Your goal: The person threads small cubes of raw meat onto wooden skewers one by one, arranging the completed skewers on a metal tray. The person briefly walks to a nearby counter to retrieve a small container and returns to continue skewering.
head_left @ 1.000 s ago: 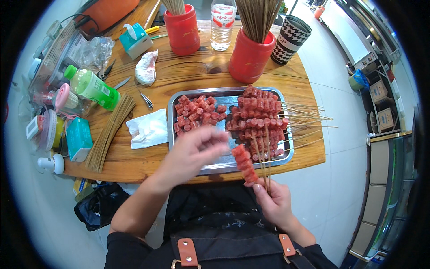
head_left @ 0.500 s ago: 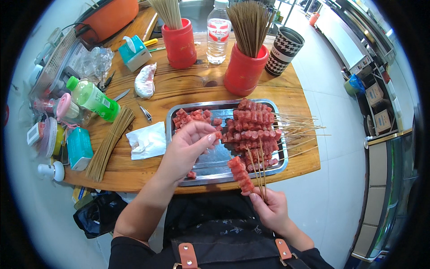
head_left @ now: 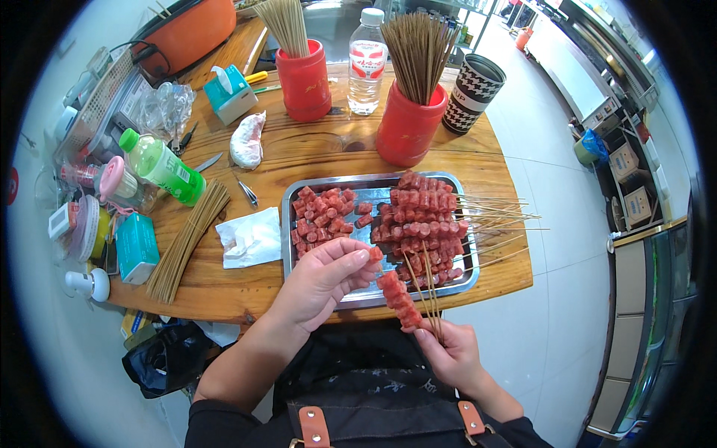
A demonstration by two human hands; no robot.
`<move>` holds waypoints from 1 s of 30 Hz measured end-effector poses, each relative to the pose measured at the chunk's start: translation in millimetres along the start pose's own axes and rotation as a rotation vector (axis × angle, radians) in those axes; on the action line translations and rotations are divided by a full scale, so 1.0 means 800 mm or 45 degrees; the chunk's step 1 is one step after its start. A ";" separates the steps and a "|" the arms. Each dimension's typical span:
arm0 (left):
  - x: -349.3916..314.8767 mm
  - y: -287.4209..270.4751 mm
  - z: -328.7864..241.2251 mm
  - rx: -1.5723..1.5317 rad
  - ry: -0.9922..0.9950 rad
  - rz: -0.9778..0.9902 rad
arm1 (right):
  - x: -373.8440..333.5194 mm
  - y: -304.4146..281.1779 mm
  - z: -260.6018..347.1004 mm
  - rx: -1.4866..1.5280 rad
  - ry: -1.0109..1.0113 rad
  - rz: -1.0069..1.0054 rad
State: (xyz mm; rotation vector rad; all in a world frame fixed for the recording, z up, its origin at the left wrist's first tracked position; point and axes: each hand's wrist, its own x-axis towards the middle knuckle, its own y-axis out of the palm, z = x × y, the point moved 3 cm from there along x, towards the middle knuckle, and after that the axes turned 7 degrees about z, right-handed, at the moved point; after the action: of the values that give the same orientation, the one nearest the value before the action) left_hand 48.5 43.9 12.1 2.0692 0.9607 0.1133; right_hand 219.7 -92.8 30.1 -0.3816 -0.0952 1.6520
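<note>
My left hand (head_left: 317, 284) pinches a small red meat chunk (head_left: 376, 254) between thumb and fingertips, just above the end of a meat skewer (head_left: 400, 302). My right hand (head_left: 452, 352) grips that skewer, tilted to the upper left with several chunks along it, together with a few bare bamboo skewers (head_left: 431, 287). Behind my hands is a metal tray (head_left: 287, 231). Loose meat chunks (head_left: 321, 216) are heaped in its left half. Stacked finished skewers (head_left: 422, 216) fill the right side, their sticks pointing out over the right rim.
Behind the tray stand two red skewer pots (head_left: 305, 86) (head_left: 409, 127), a water bottle (head_left: 367, 67) and a patterned cup (head_left: 473, 93). Left lie a white tissue (head_left: 250, 237), a skewer bundle (head_left: 188, 240), a green bottle (head_left: 162, 168) and nail clippers (head_left: 246, 193). The wooden table (head_left: 508, 254) ends just right of the tray.
My left hand has moved right and down from over the tray, bringing the meat chunk close to the skewer's end. My right hand stays nearly in place, still holding the skewers.
</note>
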 end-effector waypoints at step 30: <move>-0.054 -0.017 -0.038 0.647 0.377 -0.244 | 0.076 -0.154 0.066 -1.483 -0.620 -0.096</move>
State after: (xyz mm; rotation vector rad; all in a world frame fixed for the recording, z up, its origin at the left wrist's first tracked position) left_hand -2.1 40.1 32.6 2.4468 1.4862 0.0818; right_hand 316.5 -9.6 103.3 -0.8089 -1.4486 1.4325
